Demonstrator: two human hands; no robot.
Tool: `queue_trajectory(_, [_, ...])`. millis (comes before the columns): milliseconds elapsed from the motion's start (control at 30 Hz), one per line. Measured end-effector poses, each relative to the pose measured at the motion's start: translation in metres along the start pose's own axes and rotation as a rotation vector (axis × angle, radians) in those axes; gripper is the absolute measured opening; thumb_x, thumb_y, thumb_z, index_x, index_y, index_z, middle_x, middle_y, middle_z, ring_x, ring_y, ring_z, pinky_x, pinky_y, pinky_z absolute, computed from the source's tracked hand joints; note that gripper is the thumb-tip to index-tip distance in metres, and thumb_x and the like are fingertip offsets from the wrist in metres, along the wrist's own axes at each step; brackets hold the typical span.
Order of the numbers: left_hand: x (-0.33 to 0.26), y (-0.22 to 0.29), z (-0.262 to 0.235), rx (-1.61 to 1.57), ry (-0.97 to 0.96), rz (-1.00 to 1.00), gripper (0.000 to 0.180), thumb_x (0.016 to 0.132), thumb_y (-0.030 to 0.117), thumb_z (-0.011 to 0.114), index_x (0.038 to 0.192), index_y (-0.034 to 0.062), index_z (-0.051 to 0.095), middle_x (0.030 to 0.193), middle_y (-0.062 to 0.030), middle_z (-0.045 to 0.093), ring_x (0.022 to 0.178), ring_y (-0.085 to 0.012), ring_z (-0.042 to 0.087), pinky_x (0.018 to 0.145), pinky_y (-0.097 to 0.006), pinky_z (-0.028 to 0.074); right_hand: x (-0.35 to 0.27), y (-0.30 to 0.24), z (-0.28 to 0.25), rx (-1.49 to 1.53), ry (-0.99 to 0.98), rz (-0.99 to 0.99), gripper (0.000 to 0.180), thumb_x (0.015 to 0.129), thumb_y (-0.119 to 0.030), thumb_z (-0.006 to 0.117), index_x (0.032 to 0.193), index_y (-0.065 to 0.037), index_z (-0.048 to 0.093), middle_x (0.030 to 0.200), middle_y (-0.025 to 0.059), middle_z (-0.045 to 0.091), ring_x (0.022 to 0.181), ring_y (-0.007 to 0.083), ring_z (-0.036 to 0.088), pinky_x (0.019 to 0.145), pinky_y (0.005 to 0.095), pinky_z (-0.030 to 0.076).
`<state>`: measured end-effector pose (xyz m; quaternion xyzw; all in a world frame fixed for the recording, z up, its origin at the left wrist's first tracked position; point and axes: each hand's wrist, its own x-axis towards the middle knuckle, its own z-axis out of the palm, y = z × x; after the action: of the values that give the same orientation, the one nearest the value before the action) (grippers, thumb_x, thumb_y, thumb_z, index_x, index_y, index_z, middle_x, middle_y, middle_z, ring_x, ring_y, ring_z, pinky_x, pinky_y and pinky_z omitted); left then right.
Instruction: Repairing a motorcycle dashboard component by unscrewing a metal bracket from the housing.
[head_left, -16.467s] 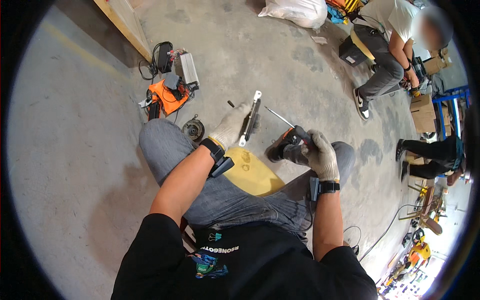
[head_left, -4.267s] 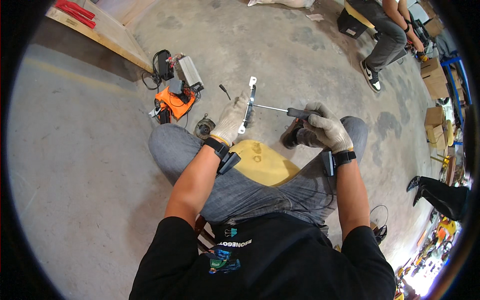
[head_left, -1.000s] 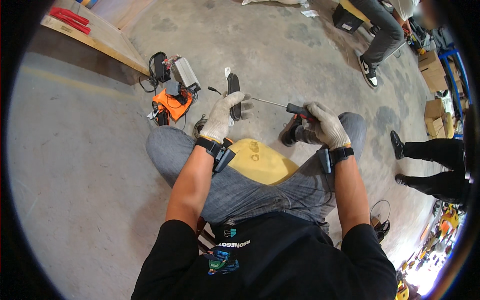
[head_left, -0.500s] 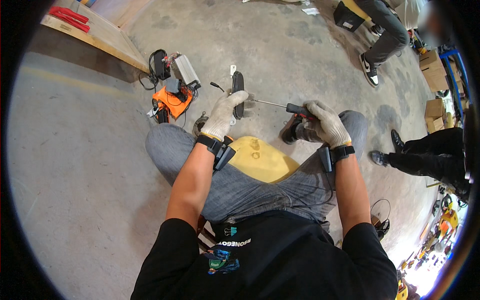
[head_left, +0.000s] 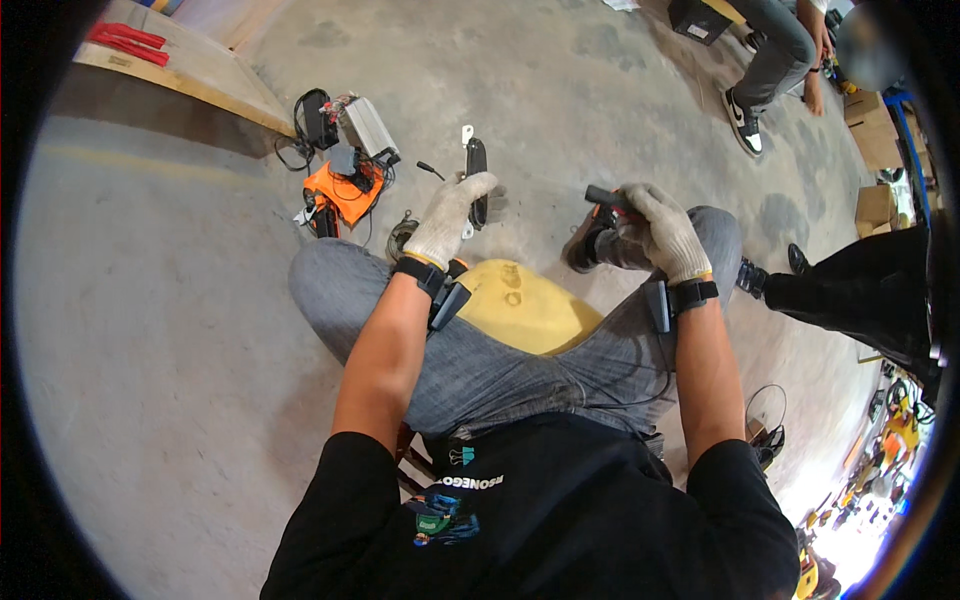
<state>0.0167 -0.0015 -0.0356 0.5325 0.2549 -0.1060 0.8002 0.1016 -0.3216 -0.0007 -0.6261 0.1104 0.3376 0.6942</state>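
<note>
My left hand [head_left: 445, 218], in a pale knit work glove, grips a long black part [head_left: 479, 158] with rounded ends. The part stands lengthwise away from me, and a light metal tab [head_left: 467, 133] sticks out at its far end. Also gloved, my right hand [head_left: 662, 232] is closed round a screwdriver [head_left: 604, 197] with a black and red handle. Its shaft cannot be made out now. A gap of floor lies between the screwdriver and the black part. Both hands are above my knees, with a yellow rounded object [head_left: 525, 310] between my legs.
Left of my hands lie a silver metal box [head_left: 370, 130], a black adapter [head_left: 317, 120] with cables, and an orange cloth-like item [head_left: 345, 198]. A wooden board [head_left: 190, 82] bears red-handled tools [head_left: 128, 42]. Two people are at the right, near cardboard boxes [head_left: 872, 132].
My right hand has tilted the screwdriver handle upward, and the shaft that pointed at the black part no longer shows. My left hand keeps its hold. The person at upper right has lowered an arm.
</note>
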Motion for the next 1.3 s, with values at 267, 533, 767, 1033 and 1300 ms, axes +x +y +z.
queue_trajectory(267, [0.066, -0.072, 0.008, 0.064, 0.000, -0.301, 0.030, 0.096, 0.034, 0.067, 0.107, 0.0052, 0.065, 0.096, -0.0102, 0.073, 0.081, -0.0220, 0.073, 0.073, -0.037, 0.061, -0.003, -0.002, -0.003, 0.133, 0.152, -0.084, 0.033, 0.102, -0.026, 0.066, 0.118, 0.002, 0.065, 0.094, 0.0065, 0.064, 0.076, 0.0121, 0.064, 0.065, 0.0248, 0.056])
queue_trajectory(533, [0.091, -0.089, 0.018, 0.038, -0.006, -0.319, 0.031, 0.094, 0.031, 0.069, 0.104, 0.0018, 0.065, 0.089, -0.0069, 0.066, 0.072, -0.0199, 0.065, 0.068, -0.035, 0.056, -0.002, -0.004, 0.000, 0.128, 0.129, -0.074, 0.030, 0.102, -0.029, 0.061, 0.104, 0.000, 0.063, 0.083, 0.0047, 0.061, 0.066, 0.0099, 0.056, 0.059, 0.0247, 0.047])
queue_trajectory(767, [0.101, -0.087, 0.008, -0.090, 0.033, -0.351, 0.028, 0.095, 0.028, 0.069, 0.108, 0.0040, 0.062, 0.094, -0.0121, 0.069, 0.083, -0.0272, 0.071, 0.077, -0.040, 0.060, 0.001, -0.001, -0.004, 0.118, 0.159, -0.021, 0.033, 0.102, -0.028, 0.062, 0.116, 0.002, 0.065, 0.096, 0.0093, 0.063, 0.075, 0.0116, 0.063, 0.066, 0.0265, 0.053])
queue_trajectory(1033, [0.091, -0.058, 0.003, -0.033, 0.104, -0.276, 0.023, 0.097, 0.025, 0.070, 0.103, 0.0036, 0.063, 0.094, -0.0146, 0.070, 0.081, -0.0271, 0.072, 0.073, -0.043, 0.061, 0.007, 0.021, -0.022, -0.294, 0.056, -0.365, 0.023, 0.102, -0.005, 0.060, 0.124, 0.000, 0.063, 0.116, 0.0134, 0.065, 0.090, 0.0202, 0.068, 0.079, 0.0291, 0.058])
queue_trajectory(1300, [0.032, 0.033, -0.015, -0.205, 0.082, -0.123, 0.063, 0.103, 0.066, 0.049, 0.099, 0.0054, 0.065, 0.076, -0.0119, 0.069, 0.061, -0.0235, 0.067, 0.056, -0.037, 0.055, -0.007, -0.007, 0.001, -0.060, 0.031, -0.104, 0.031, 0.104, -0.023, 0.060, 0.126, -0.002, 0.066, 0.098, 0.0071, 0.066, 0.075, 0.0108, 0.061, 0.068, 0.0257, 0.052])
